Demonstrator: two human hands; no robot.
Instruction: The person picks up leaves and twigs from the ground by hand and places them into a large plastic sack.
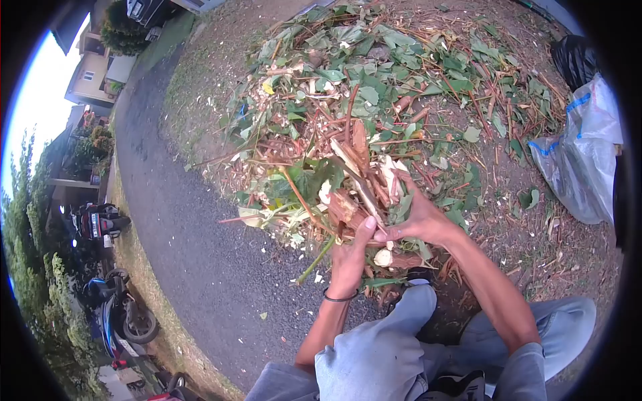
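My left hand [348, 260], with a dark band at the wrist, and my right hand [418, 217] are close together, thumbs nearly touching. Between them they clasp a bundle of split wood pieces [361, 190], bark and green leaves. A long green stem [315, 259] sticks out at the lower left of the bundle. Most of my fingers are hidden behind the wood. Just below my right hand lies a cut log piece [401, 259] with a pale end. Beyond the bundle spreads a pile of leaves and twigs [368, 93].
A clear plastic sack [588, 154] with blue edging and a black bag [575, 60] lie at the right. An asphalt path [174, 200] runs along the left. Parked motorcycles [124, 311], a dark car [157, 12] and houses stand beyond it.
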